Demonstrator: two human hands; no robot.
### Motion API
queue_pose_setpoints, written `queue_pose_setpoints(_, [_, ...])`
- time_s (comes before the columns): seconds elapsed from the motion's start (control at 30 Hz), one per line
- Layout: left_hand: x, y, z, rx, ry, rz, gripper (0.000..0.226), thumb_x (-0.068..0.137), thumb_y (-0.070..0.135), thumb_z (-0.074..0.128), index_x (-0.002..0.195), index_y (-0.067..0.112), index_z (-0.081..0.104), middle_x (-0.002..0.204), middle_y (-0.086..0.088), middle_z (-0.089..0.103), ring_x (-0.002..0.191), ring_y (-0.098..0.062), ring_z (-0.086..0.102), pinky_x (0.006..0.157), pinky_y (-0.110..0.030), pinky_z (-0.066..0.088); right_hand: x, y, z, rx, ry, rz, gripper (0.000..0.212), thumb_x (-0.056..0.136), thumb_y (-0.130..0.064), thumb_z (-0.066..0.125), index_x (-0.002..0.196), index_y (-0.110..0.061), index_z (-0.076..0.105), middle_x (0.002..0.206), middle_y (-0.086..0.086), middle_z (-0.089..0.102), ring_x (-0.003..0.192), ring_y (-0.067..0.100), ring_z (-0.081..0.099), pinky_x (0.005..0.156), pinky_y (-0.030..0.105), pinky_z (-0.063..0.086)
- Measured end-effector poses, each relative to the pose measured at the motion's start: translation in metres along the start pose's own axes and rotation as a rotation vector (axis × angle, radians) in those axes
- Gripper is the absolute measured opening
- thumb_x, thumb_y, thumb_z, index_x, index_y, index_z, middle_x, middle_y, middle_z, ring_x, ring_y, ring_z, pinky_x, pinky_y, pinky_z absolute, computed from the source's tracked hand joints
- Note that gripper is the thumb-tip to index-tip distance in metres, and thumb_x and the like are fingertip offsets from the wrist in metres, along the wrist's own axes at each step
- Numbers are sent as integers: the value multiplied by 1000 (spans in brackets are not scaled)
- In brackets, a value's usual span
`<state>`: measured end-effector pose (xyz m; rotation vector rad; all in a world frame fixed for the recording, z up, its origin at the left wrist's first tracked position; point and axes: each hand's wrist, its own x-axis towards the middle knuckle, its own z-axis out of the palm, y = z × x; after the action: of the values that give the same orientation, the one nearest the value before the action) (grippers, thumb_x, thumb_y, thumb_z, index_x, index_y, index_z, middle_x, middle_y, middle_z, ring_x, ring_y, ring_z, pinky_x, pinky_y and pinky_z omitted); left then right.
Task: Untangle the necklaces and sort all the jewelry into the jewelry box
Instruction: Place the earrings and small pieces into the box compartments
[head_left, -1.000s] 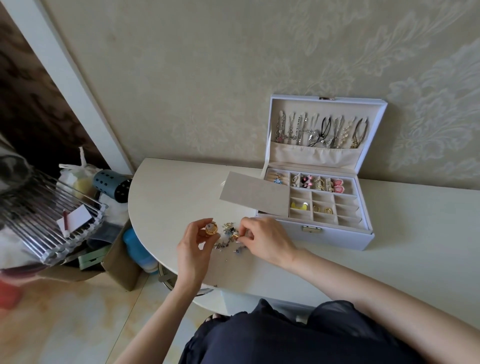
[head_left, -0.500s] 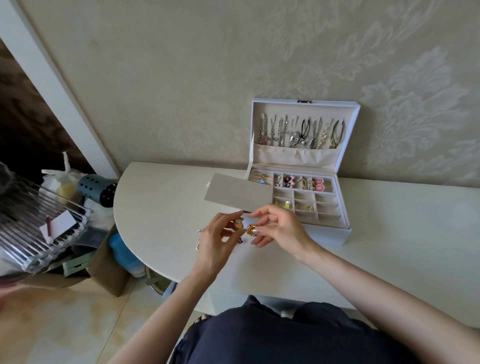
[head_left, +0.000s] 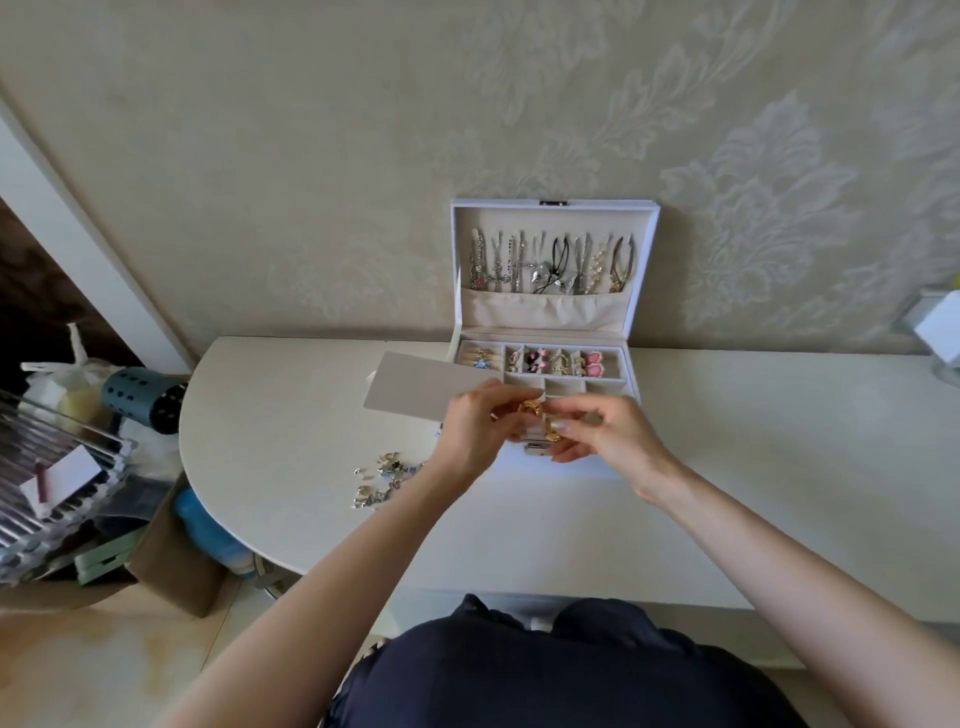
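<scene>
- The gold pieces (head_left: 533, 409) are small and bright. They are held between both hands just above the front rows of the jewelry box (head_left: 571, 470).
- The left hand (head_left: 475, 428) has its fingers (head_left: 496, 397) clamped on the upper piece. The right hand (head_left: 621, 441), coming in from 3 o'clock, has its fingers pinched together on the lower one.
- The step in hand looks like pairing or parting these small items before they are filed.
- The next move likely calls for a short reach to 12 o'clock and a careful release into a free compartment.
- A loose jewelry pile (head_left: 384, 475) lies on the desk (head_left: 753, 467) at 8 o'clock of the left hand, not yet sorted.
- Necklaces (head_left: 550, 262) hang in a row inside the raised lid at 12 o'clock.
- A beige panel (head_left: 415, 382) juts out at 10 o'clock, overlapping the box's left edge.
- The hands hide the nearest compartments and part of the clasp.
- Whether the gold pieces are rings or earrings, joined or separate, is too small to tell.
</scene>
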<state>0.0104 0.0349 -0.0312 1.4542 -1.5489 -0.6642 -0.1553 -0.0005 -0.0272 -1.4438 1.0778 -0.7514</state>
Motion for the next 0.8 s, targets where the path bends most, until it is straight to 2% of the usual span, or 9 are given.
queue_pose_setpoints(0.07, [14, 7, 10, 66, -41, 8, 27, 78, 8, 73, 105, 7, 70, 82, -1, 63, 63, -14, 62, 67, -20, 52, 3, 0, -16, -54, 50, 27, 25, 87, 9, 56, 108, 1, 67, 87, 18, 69, 66, 26, 69, 65, 29, 59])
queue_pose_setpoints(0.2, [34, 13, 29, 145, -143, -30, 16, 75, 9, 76, 88, 7, 66, 73, -2, 68, 59, -10, 61, 64, -19, 50, 1, -6, -42, -32, 88, 106, 19, 85, 10, 57, 98, 1, 67, 84, 16, 67, 70, 30, 71, 65, 28, 59])
queue_pose_setpoints(0.3, [42, 14, 41, 157, -198, -55, 12, 76, 6, 75, 84, 7, 66, 77, -8, 72, 64, -16, 67, 66, -23, 55, -2, -7, -54, -24, 98, 106, 16, 81, 10, 62, 95, 2, 63, 83, 17, 63, 70, 31, 70, 61, 28, 59])
queue_pose_setpoints(0.37, [47, 16, 45, 176, -240, -56, 11, 78, 5, 73, 88, 5, 68, 78, -12, 72, 68, -19, 69, 71, -30, 57, -1, -6, -62, -97, 116, 98, 15, 78, 8, 67, 89, -2, 65, 78, 15, 64, 66, 25, 68, 60, 29, 57])
queue_pose_setpoints(0.47, [52, 19, 53, 271, -301, -47, 15, 80, 12, 73, 94, 10, 71, 83, -8, 73, 73, -15, 66, 76, -30, 54, 2, -5, -71, -301, 156, 74, 19, 73, 3, 75, 85, -11, 71, 68, 3, 63, 56, 10, 56, 53, 17, 47])
queue_pose_setpoints(0.6, [54, 24, 62, 458, -334, -41, 15, 84, 16, 65, 97, 23, 67, 92, 2, 73, 94, -17, 63, 81, -34, 51, 6, -7, -75, -437, 173, 67, 21, 68, 2, 79, 84, -9, 73, 70, 5, 67, 58, 7, 58, 53, 9, 44])
queue_pose_setpoints(0.63, [54, 26, 63, 489, -339, -36, 15, 84, 16, 64, 96, 24, 66, 94, 4, 73, 96, -16, 62, 82, -33, 51, 8, -7, -75, -484, 170, 55, 20, 66, 1, 80, 81, -10, 73, 73, 6, 69, 62, 10, 63, 60, 11, 48])
queue_pose_setpoints(0.7, [54, 28, 65, 542, -341, -19, 16, 85, 14, 62, 95, 25, 68, 96, 6, 72, 98, -15, 61, 81, -30, 49, 11, -5, -73, -580, 153, 32, 21, 64, -1, 82, 72, -17, 72, 74, 6, 72, 73, 16, 68, 76, 24, 53])
queue_pose_setpoints(0.8, [53, 29, 69, 616, -334, 6, 21, 86, 14, 55, 94, 28, 69, 101, 4, 70, 101, -17, 59, 82, -30, 46, 14, -1, -69, -730, 136, 23, 31, 66, -3, 80, 58, -30, 65, 68, -6, 68, 77, 16, 67, 78, 31, 54])
